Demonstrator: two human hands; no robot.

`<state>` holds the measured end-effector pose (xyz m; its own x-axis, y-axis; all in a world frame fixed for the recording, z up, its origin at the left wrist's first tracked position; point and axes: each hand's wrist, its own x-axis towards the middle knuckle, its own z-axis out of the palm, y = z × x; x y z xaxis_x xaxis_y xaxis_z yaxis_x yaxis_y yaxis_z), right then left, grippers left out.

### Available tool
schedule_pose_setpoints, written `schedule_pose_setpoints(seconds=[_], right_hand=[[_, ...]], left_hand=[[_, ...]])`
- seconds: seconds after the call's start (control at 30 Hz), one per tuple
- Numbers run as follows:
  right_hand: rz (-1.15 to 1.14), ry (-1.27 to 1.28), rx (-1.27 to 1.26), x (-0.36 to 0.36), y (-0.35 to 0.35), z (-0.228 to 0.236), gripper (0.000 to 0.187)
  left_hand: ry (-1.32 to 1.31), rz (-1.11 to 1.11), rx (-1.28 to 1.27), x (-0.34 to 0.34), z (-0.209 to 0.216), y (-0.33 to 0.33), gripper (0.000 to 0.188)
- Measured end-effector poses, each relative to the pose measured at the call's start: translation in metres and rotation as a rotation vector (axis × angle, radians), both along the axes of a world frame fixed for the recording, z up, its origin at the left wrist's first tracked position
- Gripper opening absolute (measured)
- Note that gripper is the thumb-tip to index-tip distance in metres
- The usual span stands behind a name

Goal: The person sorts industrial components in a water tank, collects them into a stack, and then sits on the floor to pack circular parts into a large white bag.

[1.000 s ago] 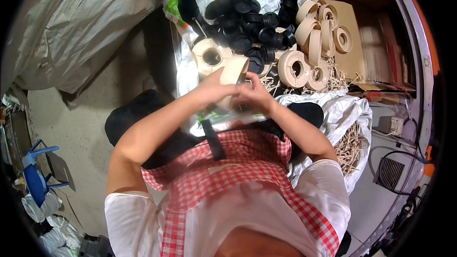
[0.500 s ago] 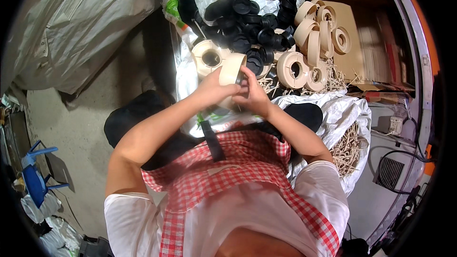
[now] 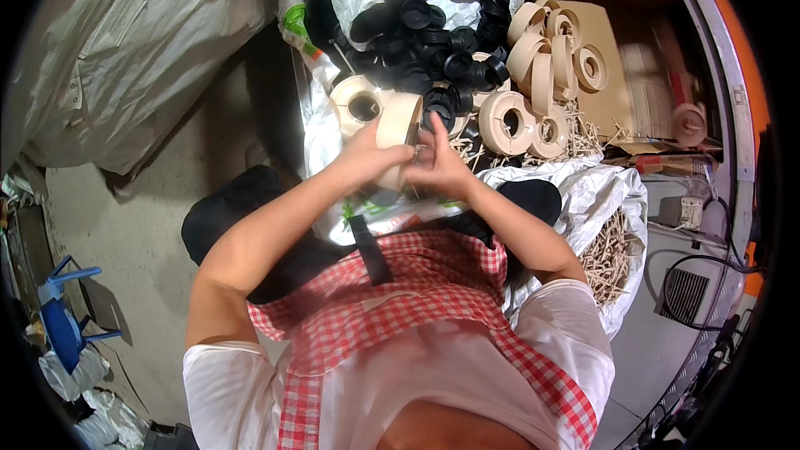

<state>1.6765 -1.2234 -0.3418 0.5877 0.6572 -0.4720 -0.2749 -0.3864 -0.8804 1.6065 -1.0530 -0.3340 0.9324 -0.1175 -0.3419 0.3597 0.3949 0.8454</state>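
My left hand (image 3: 367,158) grips a cream-coloured wooden spool (image 3: 398,129) by its flange, held on edge in front of my chest. My right hand (image 3: 437,165) is pressed against the same spool from the right, fingers curled at its centre; what they pinch is too small to tell. Just beyond lies another cream spool (image 3: 358,104) on white plastic sheeting (image 3: 321,129).
A heap of black round caps (image 3: 433,42) lies ahead, with several more cream spools (image 3: 542,58) to its right on a brown board (image 3: 612,92). Small wooden pegs (image 3: 612,254) fill a white bag at right. Large grey sacks (image 3: 142,42) stand at left, a blue stool (image 3: 62,317) lower left.
Both hands have lifted the spool slightly upward and away from my chest; the right hand's fingers have shifted on its centre.
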Motion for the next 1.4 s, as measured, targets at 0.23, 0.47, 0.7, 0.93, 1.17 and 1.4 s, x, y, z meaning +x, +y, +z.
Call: schedule_pose_setpoints(seconds=[0.23, 0.47, 0.7, 0.93, 1.17, 1.4], right_hand=[[0.042, -0.241, -0.118, -0.002, -0.003, -0.019, 0.072], [-0.161, -0.451, -0.321, 0.045, -0.023, -0.049, 0.017], [0.667, -1.093, -0.015, 0.063, 0.061, -0.080, 0.045], [0.687, -0.882, -0.312, 0.064, 0.079, -0.072, 0.047], [-0.690, 0.188, 0.472, 0.073, 0.098, 0.001, 0.036], [-0.266, -0.908, -0.260, 0.128, 0.067, -0.075, 0.041]], left_hand=[[-0.044, 0.007, 0.098, -0.003, -0.009, -0.001, 0.050], [0.125, 0.058, 0.100, -0.012, -0.023, 0.000, 0.053], [0.281, -0.353, 0.776, -0.008, -0.027, 0.008, 0.049], [0.064, -0.241, 1.130, -0.010, -0.011, 0.025, 0.040], [-0.007, 0.592, 0.408, 0.020, -0.021, 0.038, 0.076], [-0.015, 0.695, -0.234, 0.031, 0.000, 0.054, 0.033]])
